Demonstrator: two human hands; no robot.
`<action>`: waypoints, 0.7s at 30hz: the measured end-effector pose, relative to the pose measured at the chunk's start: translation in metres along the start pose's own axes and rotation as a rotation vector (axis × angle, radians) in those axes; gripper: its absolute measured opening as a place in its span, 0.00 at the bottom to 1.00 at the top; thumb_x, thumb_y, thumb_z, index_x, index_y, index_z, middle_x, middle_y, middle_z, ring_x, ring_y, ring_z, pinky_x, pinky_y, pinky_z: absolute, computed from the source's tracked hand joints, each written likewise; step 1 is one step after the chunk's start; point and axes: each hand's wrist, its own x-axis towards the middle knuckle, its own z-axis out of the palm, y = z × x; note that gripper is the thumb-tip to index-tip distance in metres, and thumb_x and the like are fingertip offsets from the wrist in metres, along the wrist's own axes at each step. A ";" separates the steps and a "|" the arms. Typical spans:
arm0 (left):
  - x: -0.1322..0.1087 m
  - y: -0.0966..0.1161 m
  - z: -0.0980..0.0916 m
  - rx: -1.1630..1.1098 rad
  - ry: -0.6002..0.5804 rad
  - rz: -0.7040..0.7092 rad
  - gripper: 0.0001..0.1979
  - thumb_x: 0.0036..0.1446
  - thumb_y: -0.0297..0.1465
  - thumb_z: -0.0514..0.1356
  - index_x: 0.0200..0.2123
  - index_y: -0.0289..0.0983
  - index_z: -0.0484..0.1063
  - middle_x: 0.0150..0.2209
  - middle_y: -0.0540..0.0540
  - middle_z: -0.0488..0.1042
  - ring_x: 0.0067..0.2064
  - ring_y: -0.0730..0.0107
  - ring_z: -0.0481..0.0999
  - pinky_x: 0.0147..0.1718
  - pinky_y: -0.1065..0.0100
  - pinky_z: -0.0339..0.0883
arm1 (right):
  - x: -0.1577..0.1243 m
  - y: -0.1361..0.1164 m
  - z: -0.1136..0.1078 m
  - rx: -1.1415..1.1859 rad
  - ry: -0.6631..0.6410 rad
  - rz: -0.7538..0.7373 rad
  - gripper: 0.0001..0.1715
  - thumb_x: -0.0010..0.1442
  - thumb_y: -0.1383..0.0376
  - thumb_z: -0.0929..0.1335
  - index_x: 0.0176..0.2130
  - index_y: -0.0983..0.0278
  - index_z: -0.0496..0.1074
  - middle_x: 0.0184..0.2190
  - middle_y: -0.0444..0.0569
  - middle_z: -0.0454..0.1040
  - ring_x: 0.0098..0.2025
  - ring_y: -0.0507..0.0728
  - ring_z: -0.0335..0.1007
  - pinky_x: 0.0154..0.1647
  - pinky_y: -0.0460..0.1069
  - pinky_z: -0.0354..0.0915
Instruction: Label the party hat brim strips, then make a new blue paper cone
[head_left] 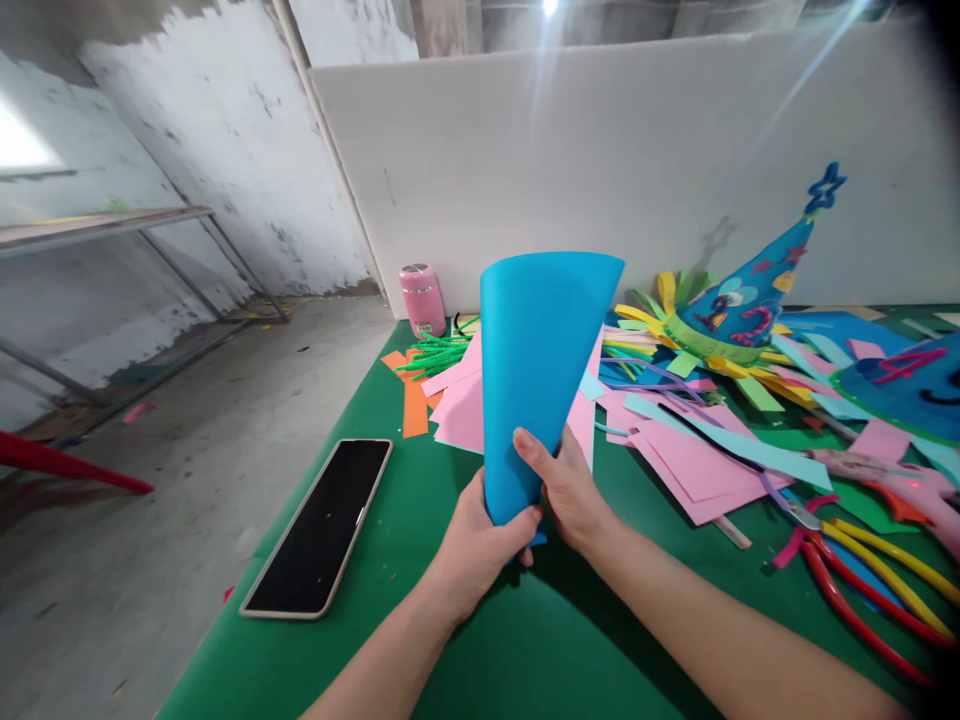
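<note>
A blue sheet of paper or thin foam (547,350), rolled into a cone, stands in front of me with its wide end up and narrow end down. Around its lower end my left hand (480,545) is closed, thumb across the front. My right hand (566,485) grips its right side a bit higher, with the thumb pressed on the blue surface. Some fingers of both hands are hidden behind the cone. Pink paper sheets (459,408) lie behind it on the green table (420,650).
A phone (319,530) lies at left, near a pink bottle (422,300) and green pipe cleaners (433,352). To the right are a decorated party hat (750,295), another blue hat (911,385), paper strips, red-handled pliers (847,590) and a pink glue gun (889,475). A white board (600,170) stands behind.
</note>
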 end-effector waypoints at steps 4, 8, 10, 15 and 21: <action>-0.001 -0.002 -0.003 -0.210 -0.117 -0.049 0.11 0.46 0.31 0.61 0.31 0.34 0.62 0.18 0.55 0.66 0.15 0.79 0.63 0.14 0.75 0.57 | -0.001 0.000 -0.001 0.078 -0.042 0.057 0.23 0.48 0.57 0.70 0.43 0.64 0.66 0.42 0.52 0.71 0.41 0.59 0.69 0.41 0.53 0.66; -0.001 -0.006 -0.003 -0.368 -0.261 -0.105 0.10 0.45 0.33 0.61 0.26 0.33 0.63 0.16 0.54 0.65 0.13 0.80 0.62 0.14 0.74 0.54 | -0.002 -0.003 -0.001 0.129 -0.075 0.087 0.22 0.48 0.57 0.70 0.42 0.64 0.67 0.39 0.51 0.72 0.38 0.57 0.69 0.39 0.51 0.66; -0.001 -0.007 -0.003 -0.414 -0.303 -0.124 0.10 0.46 0.33 0.61 0.26 0.34 0.63 0.16 0.54 0.65 0.13 0.80 0.61 0.15 0.73 0.53 | -0.002 -0.004 0.000 0.150 -0.084 0.099 0.22 0.47 0.57 0.70 0.40 0.64 0.68 0.39 0.50 0.72 0.37 0.56 0.69 0.38 0.50 0.66; -0.002 -0.008 -0.004 -0.493 -0.371 -0.151 0.09 0.46 0.32 0.59 0.23 0.34 0.62 0.14 0.54 0.64 0.12 0.81 0.60 0.18 0.72 0.53 | -0.003 -0.002 -0.002 0.162 -0.087 0.179 0.21 0.45 0.54 0.70 0.37 0.64 0.68 0.22 0.42 0.69 0.19 0.48 0.61 0.14 0.41 0.58; -0.004 -0.006 -0.001 -0.475 -0.310 -0.153 0.12 0.42 0.31 0.63 0.30 0.30 0.67 0.18 0.49 0.70 0.20 0.72 0.69 0.21 0.69 0.63 | -0.007 -0.003 0.001 0.143 -0.043 0.161 0.20 0.46 0.57 0.71 0.38 0.63 0.69 0.28 0.44 0.73 0.25 0.51 0.67 0.24 0.46 0.65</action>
